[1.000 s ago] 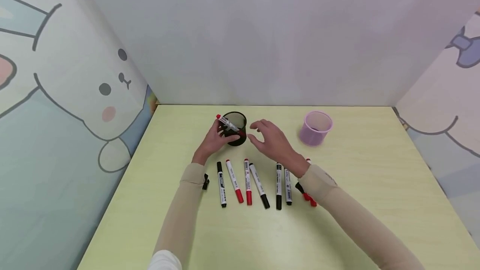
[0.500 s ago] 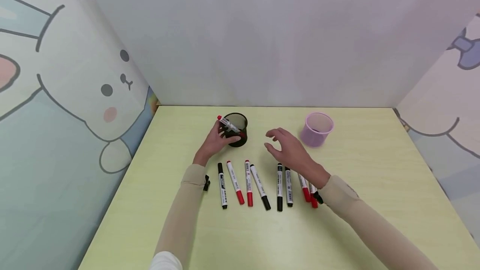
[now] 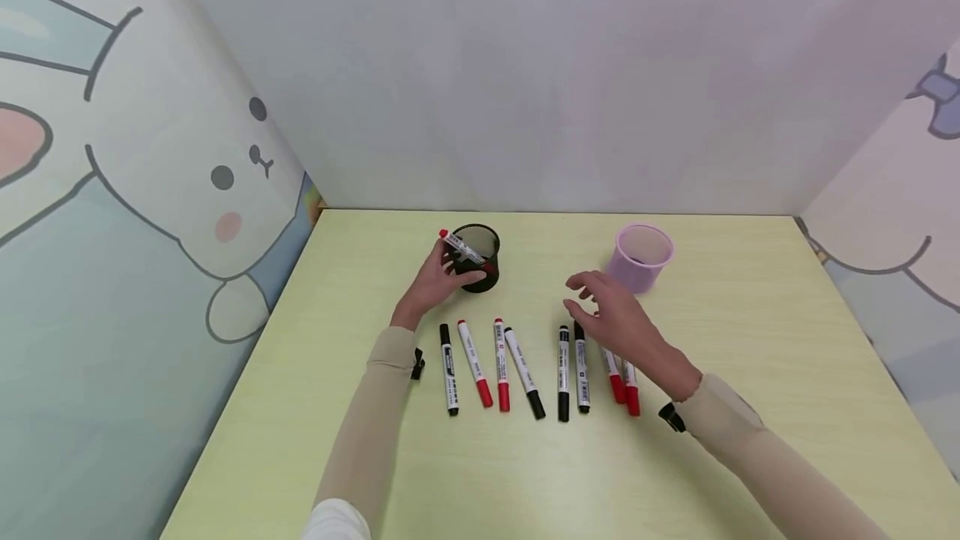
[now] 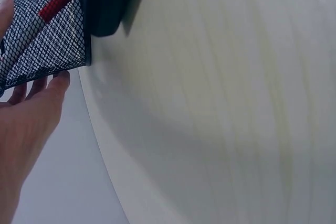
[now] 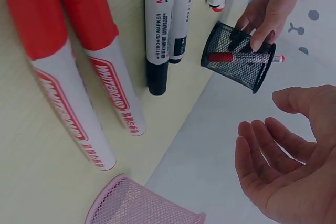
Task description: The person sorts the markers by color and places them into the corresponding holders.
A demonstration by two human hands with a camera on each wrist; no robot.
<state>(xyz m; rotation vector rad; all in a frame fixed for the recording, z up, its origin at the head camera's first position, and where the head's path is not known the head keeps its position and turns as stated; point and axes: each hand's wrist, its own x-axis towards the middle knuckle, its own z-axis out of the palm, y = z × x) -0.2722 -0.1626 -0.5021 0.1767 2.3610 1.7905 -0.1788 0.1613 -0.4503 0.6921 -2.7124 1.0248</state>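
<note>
My left hand (image 3: 433, 283) grips a black mesh pen cup (image 3: 491, 275) near the back of the table, thumb at its front. Inside leans a red-capped whiteboard marker (image 3: 463, 247); its red cap (image 4: 56, 4) shows through the mesh in the left wrist view, and its other end sticks out over the rim. My right hand (image 3: 621, 315) hovers in front of the pink mesh pen cup (image 3: 634, 267), fingers loosely bent and holding nothing. Two red-capped markers (image 5: 118, 90) lie below it, with a black marker (image 5: 157, 30) beside them.
Several red and black whiteboard markers (image 3: 501, 365) lie in a loose row across the middle of the pale wooden table (image 3: 480, 473). A plain wall (image 3: 525, 90) stands behind the table's back edge, with cartoon-printed panels (image 3: 172, 148) at the sides.
My right hand has moved right and slightly toward me, from beside the black pen cup to in front of the pink one. My left hand still grips the black cup.
</note>
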